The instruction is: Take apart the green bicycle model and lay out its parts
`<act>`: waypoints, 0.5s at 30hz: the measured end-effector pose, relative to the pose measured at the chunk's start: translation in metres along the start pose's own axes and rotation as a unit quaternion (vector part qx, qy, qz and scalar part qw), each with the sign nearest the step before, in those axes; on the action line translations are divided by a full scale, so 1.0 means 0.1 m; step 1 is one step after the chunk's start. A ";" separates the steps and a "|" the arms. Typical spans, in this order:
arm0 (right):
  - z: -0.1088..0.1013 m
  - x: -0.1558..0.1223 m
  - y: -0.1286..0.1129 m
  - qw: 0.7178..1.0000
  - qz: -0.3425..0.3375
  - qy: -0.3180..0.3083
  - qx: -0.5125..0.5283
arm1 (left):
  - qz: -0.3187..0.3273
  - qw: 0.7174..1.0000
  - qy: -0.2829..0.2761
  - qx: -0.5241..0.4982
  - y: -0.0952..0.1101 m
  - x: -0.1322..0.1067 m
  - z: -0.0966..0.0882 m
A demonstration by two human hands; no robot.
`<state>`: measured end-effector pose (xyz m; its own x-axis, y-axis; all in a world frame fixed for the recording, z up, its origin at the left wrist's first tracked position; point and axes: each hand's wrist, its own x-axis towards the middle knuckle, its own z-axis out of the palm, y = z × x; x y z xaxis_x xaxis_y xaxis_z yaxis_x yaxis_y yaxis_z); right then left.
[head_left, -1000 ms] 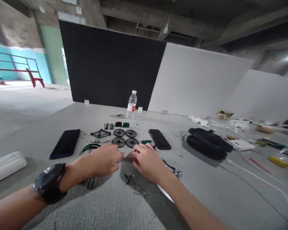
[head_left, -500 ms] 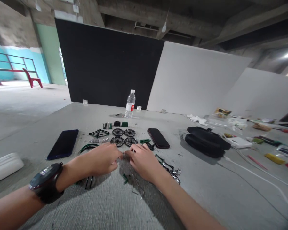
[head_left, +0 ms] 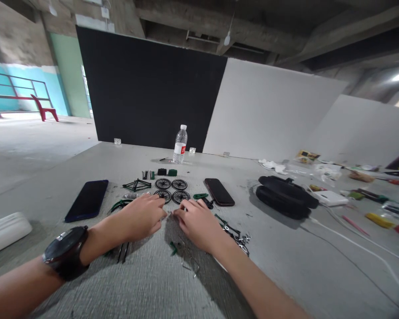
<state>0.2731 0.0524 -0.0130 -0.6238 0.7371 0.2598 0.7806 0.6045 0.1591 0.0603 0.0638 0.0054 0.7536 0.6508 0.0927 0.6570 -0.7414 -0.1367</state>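
My left hand [head_left: 144,218], with a dark watch [head_left: 66,248] on the wrist, is closed with bent fingers just in front of the small spoked wheels [head_left: 162,183]. Facing it across a narrow gap, my right hand [head_left: 199,226] is closed too, its fingertips down near the tabletop. Tiny pieces [head_left: 169,213] lie between the fingertips; whatever each hand pinches is too small to make out. Behind the left hand are a dark green miniature bicycle frame [head_left: 137,184] and a curved green part [head_left: 121,204], partly covered. Below the hands lie a small green piece [head_left: 174,248] and thin bent metal keys [head_left: 190,266].
Phones lie left [head_left: 87,200] and right [head_left: 219,192]. A water bottle [head_left: 180,145] stands behind small green and black blocks [head_left: 172,172]. Further right are a black case [head_left: 286,197], a white cable [head_left: 359,248] and clutter. More chain-and-crank-like parts [head_left: 241,240] sit beside my right forearm.
My left hand has drawn slightly left and its fingers have shifted, widening the gap between the hands. The right hand stays nearly in place.
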 end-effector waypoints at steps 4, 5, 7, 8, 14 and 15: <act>-0.05 0.00 0.01 1.000 0.003 -0.004 0.005 | 0.007 1.000 0.013 0.017 -0.01 0.00 0.05; -0.06 -0.01 0.02 1.000 0.006 -0.004 0.004 | 0.008 1.000 0.013 0.019 -0.02 0.00 0.05; -0.07 -0.01 0.03 1.000 0.010 0.001 0.002 | 0.009 1.000 0.009 0.019 -0.02 0.01 0.04; -0.08 -0.01 0.03 1.000 0.012 0.005 0.001 | 0.009 1.000 0.007 0.017 -0.02 0.01 0.04; -0.09 -0.01 0.01 1.000 0.005 0.004 0.013 | -0.001 0.999 0.031 0.021 -0.04 0.00 0.04; -0.09 -0.01 0.01 1.000 0.001 0.001 0.018 | 0.000 0.999 0.034 0.021 -0.04 0.00 0.04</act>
<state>0.2745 0.0494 -0.0046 -0.6225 0.7376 0.2616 0.7796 0.6139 0.1240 0.0579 0.0673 0.0017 0.7544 0.6368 0.1593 0.6564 -0.7333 -0.1772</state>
